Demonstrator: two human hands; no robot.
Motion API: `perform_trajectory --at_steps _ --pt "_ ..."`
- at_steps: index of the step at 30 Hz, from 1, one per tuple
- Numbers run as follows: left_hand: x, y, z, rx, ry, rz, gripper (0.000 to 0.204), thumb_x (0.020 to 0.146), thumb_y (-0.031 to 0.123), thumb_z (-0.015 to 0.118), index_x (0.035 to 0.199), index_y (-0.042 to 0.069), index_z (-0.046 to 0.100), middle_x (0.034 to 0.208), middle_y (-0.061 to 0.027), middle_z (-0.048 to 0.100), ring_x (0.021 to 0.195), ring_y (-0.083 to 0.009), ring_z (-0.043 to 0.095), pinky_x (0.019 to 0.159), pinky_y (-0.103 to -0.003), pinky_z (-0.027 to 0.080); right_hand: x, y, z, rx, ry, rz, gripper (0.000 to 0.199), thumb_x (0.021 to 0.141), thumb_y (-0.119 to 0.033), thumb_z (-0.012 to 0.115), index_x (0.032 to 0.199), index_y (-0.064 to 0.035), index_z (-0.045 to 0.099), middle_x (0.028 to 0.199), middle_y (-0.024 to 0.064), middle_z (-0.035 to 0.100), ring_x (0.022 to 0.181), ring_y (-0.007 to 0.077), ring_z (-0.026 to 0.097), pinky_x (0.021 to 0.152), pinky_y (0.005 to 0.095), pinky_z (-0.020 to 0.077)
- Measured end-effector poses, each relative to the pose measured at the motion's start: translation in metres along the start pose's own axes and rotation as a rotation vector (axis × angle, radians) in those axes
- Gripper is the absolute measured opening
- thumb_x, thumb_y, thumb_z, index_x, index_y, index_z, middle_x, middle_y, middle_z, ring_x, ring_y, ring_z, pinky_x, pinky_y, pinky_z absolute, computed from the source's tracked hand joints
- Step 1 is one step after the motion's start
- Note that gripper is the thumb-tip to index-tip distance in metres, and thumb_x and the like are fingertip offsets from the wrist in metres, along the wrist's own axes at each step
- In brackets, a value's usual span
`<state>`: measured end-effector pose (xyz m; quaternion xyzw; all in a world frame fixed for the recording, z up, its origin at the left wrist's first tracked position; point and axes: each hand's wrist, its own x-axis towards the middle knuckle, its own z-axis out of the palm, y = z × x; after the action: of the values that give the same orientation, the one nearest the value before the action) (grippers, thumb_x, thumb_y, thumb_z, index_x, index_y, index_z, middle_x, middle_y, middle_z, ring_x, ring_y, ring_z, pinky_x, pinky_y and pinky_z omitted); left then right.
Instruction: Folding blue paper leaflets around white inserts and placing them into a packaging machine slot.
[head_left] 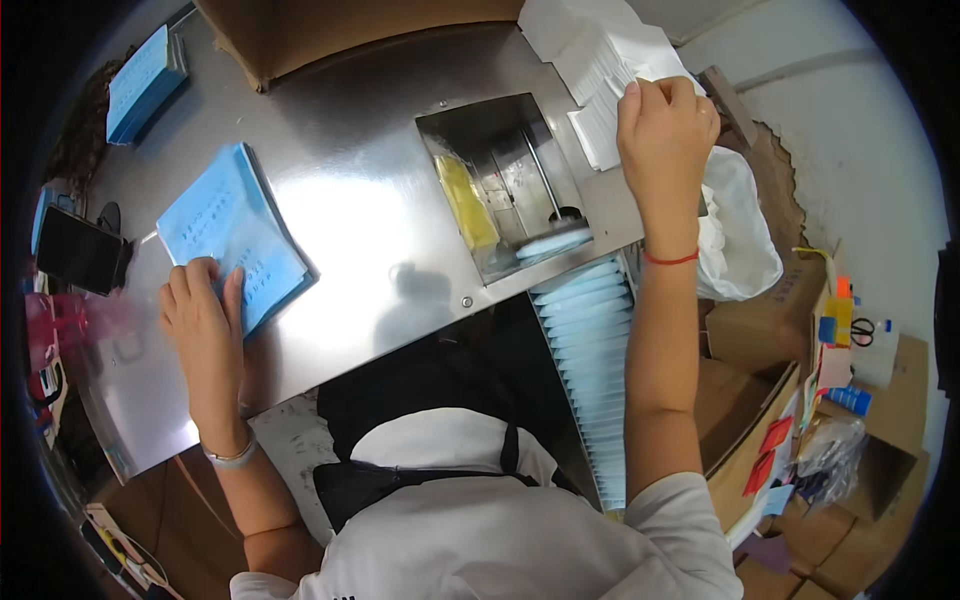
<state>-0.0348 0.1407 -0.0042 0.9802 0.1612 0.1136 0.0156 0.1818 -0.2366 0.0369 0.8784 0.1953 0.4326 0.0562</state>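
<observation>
At the left, a pile of flat blue printed packets [235, 225] lies on the steel worktop. My left hand [203, 305] grips its near corner, thumb and curled fingers set apart across it; the top packet looks slightly buckled. My right hand [665, 120] reaches to the far right, over a row of thin white folded sheets [600, 95]. Its fingers are closed in a pinch at the sheets' edge; how many they hold is hidden. Between my hands, a rectangular opening [505, 180] in the worktop shows a yellow piece, a metal rod and a blue packet inside.
Below the opening, a long chute [590, 370] holds many blue packets in a row. A white-lined bin [745, 230] stands right of my forearm. Another blue pile [145, 85] sits far left, near a dark phone [80, 250]. A cardboard box [350, 35] edges the back; cartons [765, 310] crowd the right.
</observation>
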Motion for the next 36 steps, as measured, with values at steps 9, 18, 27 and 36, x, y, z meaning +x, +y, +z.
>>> perform_trajectory --at_steps 9,18,27,36 --pt "-0.014 0.126 0.001 -0.486 -0.044 0.436 0.028 0.081 0.020 0.077 0.095 0.008 0.056 0.133 -0.0223 0.049 0.130 -0.0484 0.042 0.104 -0.063 0.034 -0.014 -0.005 -0.057 0.346 -0.230 0.133 0.017 0.082 -0.011 0.062 0.093 -0.0045 0.074 0.089 0.0083 0.064 0.092 0.0313 0.057 0.083 0.0460 0.0434" --pt "-0.011 0.123 0.018 -0.497 -0.046 0.551 0.039 0.078 0.013 0.070 0.115 0.003 0.063 0.141 -0.0218 0.048 0.131 -0.0419 0.044 0.107 -0.056 0.033 -0.085 -0.116 -0.116 0.834 -0.344 -0.414 0.025 0.085 -0.015 0.064 0.109 -0.0097 0.070 0.110 0.0085 0.065 0.107 0.0264 0.062 0.104 0.0518 0.0416" --pt "-0.029 0.133 0.020 -0.527 0.025 0.590 0.028 0.076 0.010 0.074 0.100 0.015 0.061 0.147 -0.0230 0.040 0.135 -0.0491 0.036 0.105 -0.067 0.027 -0.054 -0.122 -0.060 0.978 -0.504 -0.245 0.031 0.076 0.001 0.058 0.105 -0.0018 0.067 0.100 0.0107 0.065 0.101 0.0293 0.061 0.111 0.0537 0.0339" --pt "-0.014 0.126 0.019 -0.424 -0.164 0.654 0.039 0.081 0.016 0.072 0.120 0.015 0.063 0.154 -0.0241 0.031 0.144 -0.0489 0.024 0.107 -0.074 0.020 -0.029 -0.038 -0.054 0.183 0.031 0.126 0.027 0.082 -0.016 0.070 0.107 -0.0049 0.073 0.113 0.0079 0.062 0.104 0.0296 0.052 0.097 0.0474 0.0357"
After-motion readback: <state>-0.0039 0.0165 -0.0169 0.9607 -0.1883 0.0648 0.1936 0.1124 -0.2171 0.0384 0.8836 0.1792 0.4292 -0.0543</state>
